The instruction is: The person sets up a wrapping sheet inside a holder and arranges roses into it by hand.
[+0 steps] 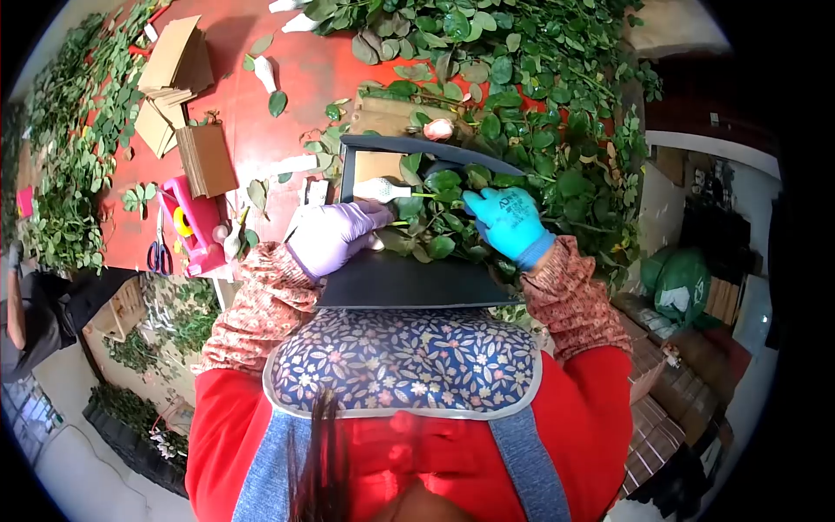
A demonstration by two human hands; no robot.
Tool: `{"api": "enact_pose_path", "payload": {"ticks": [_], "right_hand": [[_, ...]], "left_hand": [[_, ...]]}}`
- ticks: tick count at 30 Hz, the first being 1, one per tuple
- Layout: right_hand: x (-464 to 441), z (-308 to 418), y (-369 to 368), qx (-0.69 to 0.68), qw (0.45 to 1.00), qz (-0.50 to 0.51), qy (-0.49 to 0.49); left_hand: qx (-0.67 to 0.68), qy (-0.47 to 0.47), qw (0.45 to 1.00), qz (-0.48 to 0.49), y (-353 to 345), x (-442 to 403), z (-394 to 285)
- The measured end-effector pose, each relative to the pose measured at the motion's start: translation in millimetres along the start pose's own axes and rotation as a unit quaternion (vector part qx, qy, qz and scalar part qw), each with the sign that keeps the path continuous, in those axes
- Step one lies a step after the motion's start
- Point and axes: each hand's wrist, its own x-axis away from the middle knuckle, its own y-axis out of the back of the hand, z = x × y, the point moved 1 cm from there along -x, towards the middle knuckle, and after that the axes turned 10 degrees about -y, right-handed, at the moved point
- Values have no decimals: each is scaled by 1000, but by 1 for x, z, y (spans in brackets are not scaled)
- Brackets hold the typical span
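Observation:
My left hand [335, 237], in a pale purple glove, is closed at the left of a dark tray [409, 283]. A rose stem [399, 224] comes out by its fingertips; the bud is mostly hidden under the hand. Just above the fingers lies a rose bud in a white net sleeve [381, 190], its green stem pointing right. My right hand [509, 222], in a blue glove, is closed around leafy rose stems [445, 213] over the tray. The exact stems in its grip are hidden by leaves.
Cut leafy stems [539, 87] heap over the red table [235, 96]. A pink rose [437, 129] lies behind the tray. At left are cardboard pieces [206, 161], a pink tape dispenser [193, 230] and scissors [159, 250]. Another person's arm [15, 300] shows at far left.

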Motion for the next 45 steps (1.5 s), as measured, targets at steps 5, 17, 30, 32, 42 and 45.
{"api": "enact_pose_path", "payload": {"ticks": [5,17,30,32,42,45], "right_hand": [[0,-6,-5,-43,998,-33,18],[12,-8,-27,-21,994,-111,14],[6,-31,-10,-194,977,-61,-66],[14,-35,-24,-304,947,-37,-97],[11,-7,10,-122,989,-84,27],[8,-6,9,-92,992,-83,-4]], "left_hand": [[-35,0,981,-191,7,12,15],[-134,23,988,-72,22,-25,7],[-155,95,973,-141,45,55,23],[106,147,972,-151,46,30,11],[-316,138,924,-164,11,11,12],[-191,81,948,-240,17,14,8]]}}
